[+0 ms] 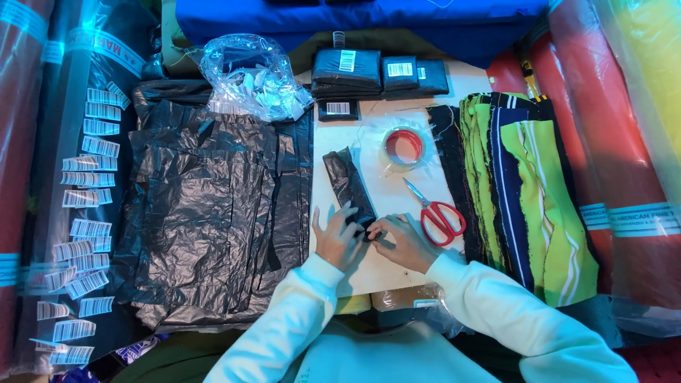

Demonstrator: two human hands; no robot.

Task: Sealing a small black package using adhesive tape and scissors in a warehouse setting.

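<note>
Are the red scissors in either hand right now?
No, the red scissors lie on the table, just beyond the right hand.

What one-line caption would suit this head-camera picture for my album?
Both hands, left and right, press a black plastic-wrapped bundle on a white table, beside red scissors and a tape roll.
</note>
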